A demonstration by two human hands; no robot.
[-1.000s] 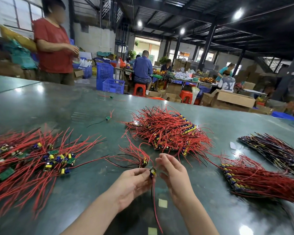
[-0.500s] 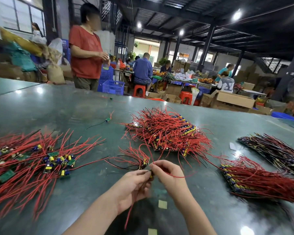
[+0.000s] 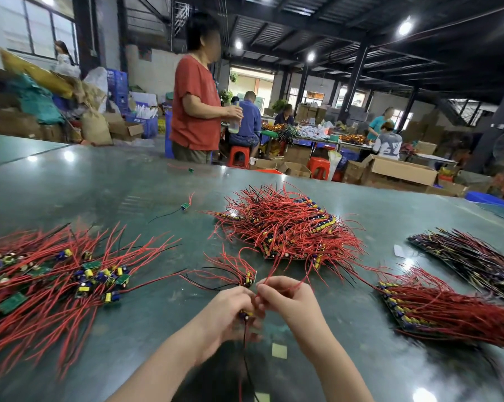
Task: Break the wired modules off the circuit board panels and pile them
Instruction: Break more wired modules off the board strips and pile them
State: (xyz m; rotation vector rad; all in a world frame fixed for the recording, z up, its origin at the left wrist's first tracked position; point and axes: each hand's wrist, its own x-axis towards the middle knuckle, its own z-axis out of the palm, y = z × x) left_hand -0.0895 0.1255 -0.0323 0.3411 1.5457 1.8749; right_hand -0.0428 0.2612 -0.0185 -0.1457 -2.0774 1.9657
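Red wires (image 3: 277,281) loop above the pinch; a black wire (image 3: 245,352) hangs below it. Left of it, the loose pile (image 3: 71,274) shows green boards, yellow and blue parts on a dark green table (image 3: 100,184).

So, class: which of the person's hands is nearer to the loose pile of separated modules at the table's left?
Left. The left hand lies on the side toward the loose pile of separated modules, across a bare gap of table; the right hand sits beyond it, farther away.
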